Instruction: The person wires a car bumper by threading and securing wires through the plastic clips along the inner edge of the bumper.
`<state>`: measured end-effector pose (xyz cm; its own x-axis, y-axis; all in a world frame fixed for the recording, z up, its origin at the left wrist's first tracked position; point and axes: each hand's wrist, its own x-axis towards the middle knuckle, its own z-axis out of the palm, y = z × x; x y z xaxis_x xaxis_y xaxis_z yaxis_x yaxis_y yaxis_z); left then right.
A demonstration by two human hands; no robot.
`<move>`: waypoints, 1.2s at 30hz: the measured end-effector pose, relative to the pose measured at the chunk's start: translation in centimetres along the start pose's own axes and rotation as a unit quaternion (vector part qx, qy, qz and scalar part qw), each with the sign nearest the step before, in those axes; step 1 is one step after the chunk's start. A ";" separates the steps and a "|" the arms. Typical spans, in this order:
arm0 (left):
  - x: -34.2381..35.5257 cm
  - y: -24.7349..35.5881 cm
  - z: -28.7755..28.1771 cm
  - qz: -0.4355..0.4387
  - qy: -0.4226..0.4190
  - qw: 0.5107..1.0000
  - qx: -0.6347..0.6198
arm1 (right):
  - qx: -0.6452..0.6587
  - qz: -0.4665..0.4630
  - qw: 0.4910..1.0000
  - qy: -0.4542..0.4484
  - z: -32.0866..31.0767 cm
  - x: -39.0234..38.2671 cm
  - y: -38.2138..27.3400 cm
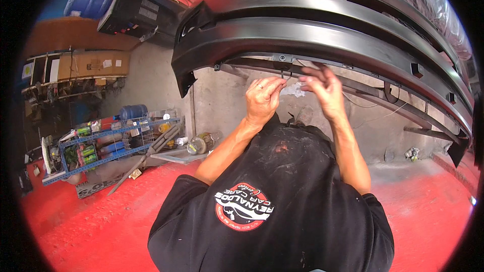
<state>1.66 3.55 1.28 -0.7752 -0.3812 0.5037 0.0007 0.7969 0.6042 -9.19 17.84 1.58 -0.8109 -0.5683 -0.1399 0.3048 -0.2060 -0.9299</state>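
A dark grey car bumper (322,30) hangs over me, its lower edge running from the left down to the right. My left hand (262,102) is raised to that edge, thumb and fingers pinched on a thin dark wire (285,74) that hangs below a small bracket. My right hand (322,88) is beside it, a little to the right. Its fingers are spread and blurred, and the fingertips touch the underside of the bumper. My black shirt with a round printed emblem (272,211) fills the lower middle.
A blue wire rack (108,143) with bottles and cans stands at the left on the red floor (91,221), with a blue water jug on top. Shelves and cardboard hang on the left wall. A concrete wall (222,100) is behind the bumper.
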 end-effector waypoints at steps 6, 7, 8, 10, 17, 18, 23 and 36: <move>0.2 -0.4 -1.5 0.015 0.008 1.000 0.021 | 0.170 0.046 0.983 0.044 -1.3 1.0 -2.9; 0.4 -0.5 -1.6 0.029 -0.005 0.999 0.027 | 0.167 0.045 0.984 0.044 -1.2 1.0 -3.0; 1.0 -0.9 -1.7 0.028 -0.003 0.999 0.026 | 0.178 0.040 0.981 0.064 -1.0 1.0 -3.0; 2.3 -1.3 -2.0 0.079 0.036 0.994 0.070 | 0.188 0.037 0.978 0.082 -0.8 0.9 -2.9; -1.3 -0.8 -1.4 0.124 -0.027 0.990 0.068 | 0.180 0.051 0.979 0.084 -1.1 0.8 -2.5; -2.5 -1.2 -1.0 0.132 -0.038 0.989 0.060 | 0.180 0.058 0.978 0.086 -1.2 0.8 -2.4; -3.6 -4.3 0.0 0.149 -0.096 0.983 0.051 | 0.174 0.058 0.979 0.089 -0.8 0.5 -2.2; -0.4 -0.3 0.8 -0.139 0.018 0.981 -0.137 | 0.159 0.046 0.983 0.085 -0.9 0.9 -2.9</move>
<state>1.52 3.80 0.38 -0.7462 -0.5865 0.3151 -0.0337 0.5059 0.8619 -11.28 18.65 3.88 -0.8359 -0.4609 -0.2980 0.4996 -0.4143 -0.7607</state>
